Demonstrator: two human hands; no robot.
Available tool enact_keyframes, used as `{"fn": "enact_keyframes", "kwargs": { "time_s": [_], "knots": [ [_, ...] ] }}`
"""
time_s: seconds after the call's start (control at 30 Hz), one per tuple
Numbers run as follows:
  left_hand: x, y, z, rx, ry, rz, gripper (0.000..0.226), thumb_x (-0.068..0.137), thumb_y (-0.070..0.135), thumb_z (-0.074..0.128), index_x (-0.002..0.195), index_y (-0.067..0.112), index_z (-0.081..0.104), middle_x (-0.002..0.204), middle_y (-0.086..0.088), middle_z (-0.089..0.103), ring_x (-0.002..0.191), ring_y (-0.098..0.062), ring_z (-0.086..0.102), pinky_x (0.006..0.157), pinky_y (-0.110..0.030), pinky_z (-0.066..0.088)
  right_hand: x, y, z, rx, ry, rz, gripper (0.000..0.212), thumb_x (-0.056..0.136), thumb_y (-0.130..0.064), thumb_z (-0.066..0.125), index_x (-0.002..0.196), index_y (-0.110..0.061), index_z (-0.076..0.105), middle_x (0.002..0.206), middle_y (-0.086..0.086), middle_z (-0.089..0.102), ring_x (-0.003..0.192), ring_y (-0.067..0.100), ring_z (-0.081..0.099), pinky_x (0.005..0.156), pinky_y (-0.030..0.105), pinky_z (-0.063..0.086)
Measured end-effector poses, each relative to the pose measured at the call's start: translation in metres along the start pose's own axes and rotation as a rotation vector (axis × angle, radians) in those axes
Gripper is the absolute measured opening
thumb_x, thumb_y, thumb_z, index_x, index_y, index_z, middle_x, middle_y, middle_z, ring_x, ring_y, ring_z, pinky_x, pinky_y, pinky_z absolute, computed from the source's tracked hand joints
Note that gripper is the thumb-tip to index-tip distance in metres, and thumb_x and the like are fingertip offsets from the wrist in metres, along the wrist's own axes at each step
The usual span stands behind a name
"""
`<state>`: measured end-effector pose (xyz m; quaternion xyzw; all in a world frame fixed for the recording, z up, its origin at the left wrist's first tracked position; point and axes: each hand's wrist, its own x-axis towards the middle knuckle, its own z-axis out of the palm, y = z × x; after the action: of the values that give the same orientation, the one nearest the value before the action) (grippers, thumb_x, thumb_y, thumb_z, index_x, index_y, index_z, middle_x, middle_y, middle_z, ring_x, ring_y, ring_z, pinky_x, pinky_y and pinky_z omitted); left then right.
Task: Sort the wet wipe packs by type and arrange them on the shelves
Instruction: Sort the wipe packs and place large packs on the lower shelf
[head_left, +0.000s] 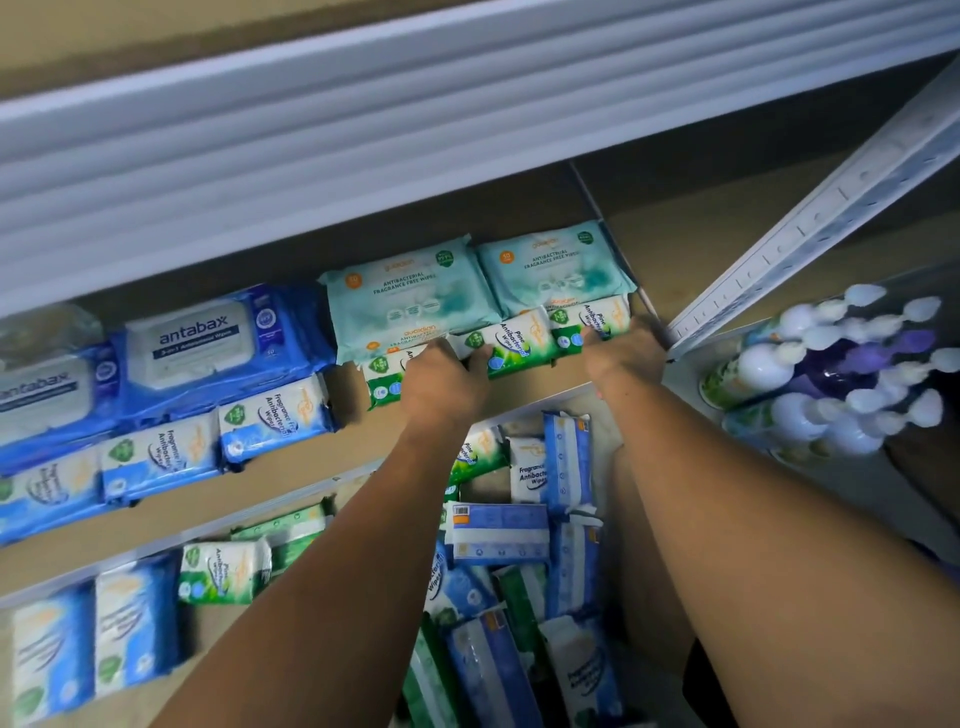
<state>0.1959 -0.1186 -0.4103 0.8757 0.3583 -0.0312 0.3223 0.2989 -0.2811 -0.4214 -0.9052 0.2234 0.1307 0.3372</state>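
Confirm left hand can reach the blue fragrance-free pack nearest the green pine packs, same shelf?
Probably yes. The left hand grips the green pine packs; the blue fragrance-free pack lies just left, only bare shelf between.

Gripped packs (511, 345): we see green and white, blue swirls.
Packs behind our grip (410, 296): pale teal, orange dots.
Packs left of our grip (270, 421): blue and white.

The left hand (441, 387) hides part of a green pack (383, 382); bottles (810, 364) are blurred.
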Motion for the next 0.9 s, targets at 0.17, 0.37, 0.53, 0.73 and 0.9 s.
{"fn": "enact_keyframes", "kwargs": {
  "time_s": [0.17,0.37,0.53,0.73,0.9],
  "knots": [
    [-0.011,-0.015,-0.027,-0.085,0.062,-0.056,0.052,0.097,0.056,0.051,0.079,0.008,0.059,0.07,-0.009,0.06,0.069,-0.029,0.056,0.061,-0.029,0.039,-0.021,0.001,-0.004,-0.025,0.083,-0.223,0.065,0.094,-0.037,0.066,0.148,-0.013,0.038,0.123,0.018,0.066,0.113,0.038,0.064,0.089,0.045,0.054],
    [-0.066,-0.1,-0.076,-0.265,0.059,-0.214,0.019,0.093,0.021,0.059,0.081,0.008,0.064,0.068,-0.004,0.063,0.064,-0.023,0.058,0.051,-0.023,0.038,-0.084,0.007,0.0,-0.03,0.074,-0.282,0.037,0.101,-0.034,0.053,0.129,-0.011,0.049,0.108,0.023,0.068,0.098,0.044,0.065,0.073,0.042,0.049],
    [-0.138,-0.177,-0.092,-0.137,-0.108,-0.322,0.01,0.087,0.016,0.062,0.082,0.009,0.068,0.081,-0.011,0.07,0.08,-0.031,0.065,0.064,-0.03,0.046,-0.16,0.037,0.012,-0.093,-0.097,-0.29,0.011,0.093,-0.017,0.06,0.103,-0.014,0.061,0.098,0.019,0.07,0.091,0.041,0.065,0.063,0.033,0.039],
    [-0.215,-0.227,-0.077,0.125,-0.286,-0.253,0.032,0.087,0.041,0.053,0.108,0.02,0.067,0.109,-0.005,0.07,0.101,-0.028,0.065,0.085,-0.033,0.052,-0.265,0.09,0.016,-0.206,-0.319,-0.315,0.006,0.088,-0.014,0.061,0.092,-0.019,0.061,0.096,0.012,0.071,0.089,0.033,0.067,0.066,0.035,0.053],
    [-0.245,-0.226,-0.062,0.342,-0.295,-0.131,0.061,0.086,0.066,0.048,0.134,0.029,0.048,0.131,0.002,0.055,0.123,-0.024,0.049,0.105,-0.043,0.037,-0.331,0.117,0.015,-0.559,-0.321,-0.586,0.03,0.098,-0.032,0.048,0.123,-0.02,0.057,0.118,0.004,0.06,0.112,0.027,0.054,0.079,0.035,0.045]
  ]
}}
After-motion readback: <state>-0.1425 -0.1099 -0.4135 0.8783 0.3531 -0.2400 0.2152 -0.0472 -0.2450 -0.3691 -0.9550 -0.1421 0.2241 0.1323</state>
